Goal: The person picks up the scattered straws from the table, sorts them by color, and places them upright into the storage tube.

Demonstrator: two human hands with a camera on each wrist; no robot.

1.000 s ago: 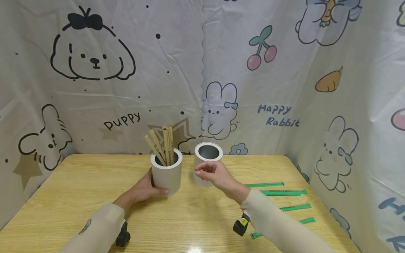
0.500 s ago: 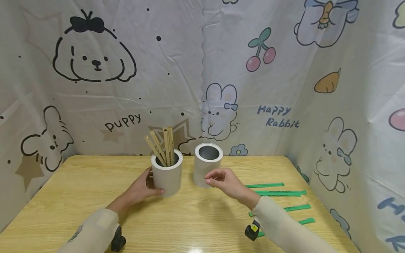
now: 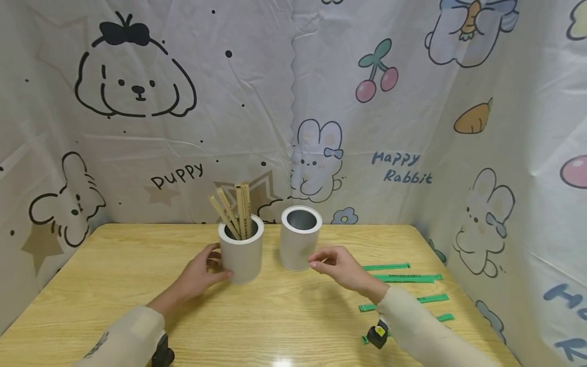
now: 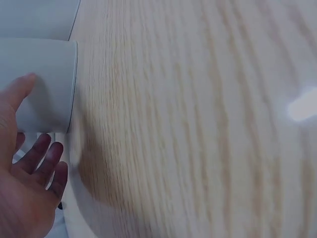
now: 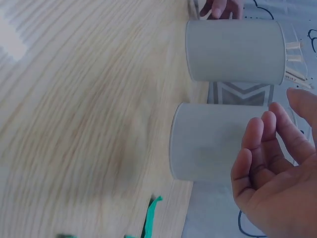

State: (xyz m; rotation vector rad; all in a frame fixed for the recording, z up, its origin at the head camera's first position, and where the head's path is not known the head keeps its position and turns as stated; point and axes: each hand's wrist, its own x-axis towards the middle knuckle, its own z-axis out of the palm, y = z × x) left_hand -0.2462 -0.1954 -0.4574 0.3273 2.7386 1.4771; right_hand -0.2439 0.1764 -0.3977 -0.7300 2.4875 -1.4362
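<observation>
A pale grey cylindrical cup stands upright on the table, with several tan paper-wrapped sticks leaning inside. My left hand is beside its left side, thumb in front and fingers loosely spread. In the left wrist view the fingers lie apart from the cup wall; whether the thumb touches it I cannot tell. To the right stands a second, similar cup with no sticks showing above its rim. Close to this cup's lower right, my right hand hangs with relaxed fingers, nothing visible between them.
Several narrow green-wrapped sticks lie spread across the right of the wooden table, partly hidden by my right forearm. A printed cloth hangs just behind the table edge and along the sides.
My right hand has drawn back to the right and down from in front of the right cup. My left hand has loosened and slid leftward from the left cup. Both cups stay in place.
</observation>
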